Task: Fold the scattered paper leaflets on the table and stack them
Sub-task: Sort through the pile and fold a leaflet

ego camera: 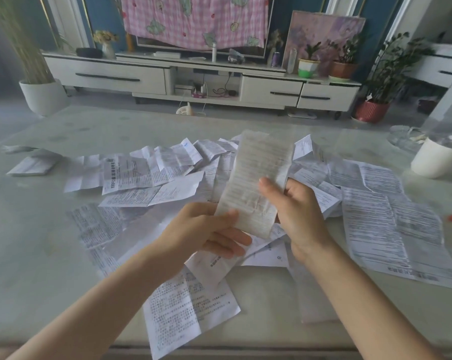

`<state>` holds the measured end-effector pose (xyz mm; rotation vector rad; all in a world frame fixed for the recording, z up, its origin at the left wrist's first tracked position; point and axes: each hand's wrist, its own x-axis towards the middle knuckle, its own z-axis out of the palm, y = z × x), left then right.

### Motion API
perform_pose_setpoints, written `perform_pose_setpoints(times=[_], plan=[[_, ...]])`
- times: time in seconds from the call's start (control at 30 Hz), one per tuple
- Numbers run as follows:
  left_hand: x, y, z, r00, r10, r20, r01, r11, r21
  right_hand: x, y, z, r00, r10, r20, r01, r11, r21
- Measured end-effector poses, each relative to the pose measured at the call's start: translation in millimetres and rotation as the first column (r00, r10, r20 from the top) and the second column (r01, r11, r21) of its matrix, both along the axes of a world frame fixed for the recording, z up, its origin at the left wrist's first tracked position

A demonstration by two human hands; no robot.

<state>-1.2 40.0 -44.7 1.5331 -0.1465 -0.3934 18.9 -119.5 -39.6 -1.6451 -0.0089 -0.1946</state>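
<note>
Head view: the left hand [209,229] pinches the bottom of a narrow leaflet [256,183] and the right hand [297,214] pinches its side, holding it above the worktop [37,229]. Match the ends squarely before creasing, then lay it on the pile [32,165] far left.

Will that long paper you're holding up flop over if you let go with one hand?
Probably: the leaflet looks thin and creased, and the left hand and right hand both hold its lower half. It seems very light, so it would likely flutter, not drop.
</note>
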Motion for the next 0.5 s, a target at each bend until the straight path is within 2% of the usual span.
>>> perform_pose_setpoints(times=[0.1,0.2,0.27,0.37,0.5], plan=[[5.7,10.4,5.9,0.979,-0.187,-0.077,0.186,0.982,-0.031,-1.2,-3.5,3.3,0.997,0.050,-0.057,-0.045,0.996,0.075],[10.3,22.3,14.1,0.937,-0.327,-0.125,0.326,0.945,-0.024,-2.2,-4.2,5.0,0.994,0.098,-0.055,-0.096,0.995,0.037],[10.7,22.8,14.0,0.968,-0.231,-0.099,0.231,0.973,-0.012,-4.8,-0.9,5.1,0.986,0.153,-0.060,-0.153,0.988,0.002],[8.6,16.5,8.6,0.999,-0.015,0.042,0.013,0.999,0.047,-10.1,7.5,2.7,0.977,0.204,-0.064,-0.206,0.978,-0.020],[9.2,17.5,5.2,0.995,0.082,0.064,-0.084,0.996,0.036,-9.6,6.6,2.3,0.948,0.279,-0.153,-0.282,0.959,0.003]])
